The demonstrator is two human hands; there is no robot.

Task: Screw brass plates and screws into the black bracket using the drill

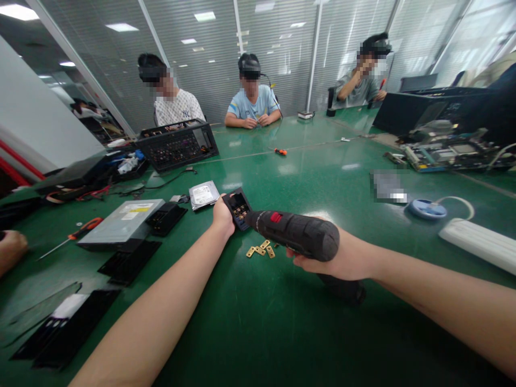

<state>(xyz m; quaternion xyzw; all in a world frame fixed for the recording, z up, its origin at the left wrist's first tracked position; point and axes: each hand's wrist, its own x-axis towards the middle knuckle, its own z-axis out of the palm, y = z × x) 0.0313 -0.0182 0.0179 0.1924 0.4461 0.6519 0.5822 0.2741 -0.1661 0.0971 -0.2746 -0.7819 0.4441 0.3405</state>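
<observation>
My left hand [224,216] is closed on the edge of a small black box-like part [237,207] with brass-coloured pieces inside, tilted up off the green table. In my right hand [342,257] is a black cordless drill [300,232] with a red switch, its fingers wrapped round the grip. The drill's nose points left at the black part; whether its tip touches is hidden. Several small brass plates [260,250] with holes lie on the table just below the drill's nose.
A hard drive [203,194], a silver optical drive [124,221] and an orange screwdriver [84,228] lie left. Black computer cases [179,144] and a circuit board [447,153] stand farther back. A white power strip [481,242] is right. Several people sit around; another person's hand [12,250] shows far left.
</observation>
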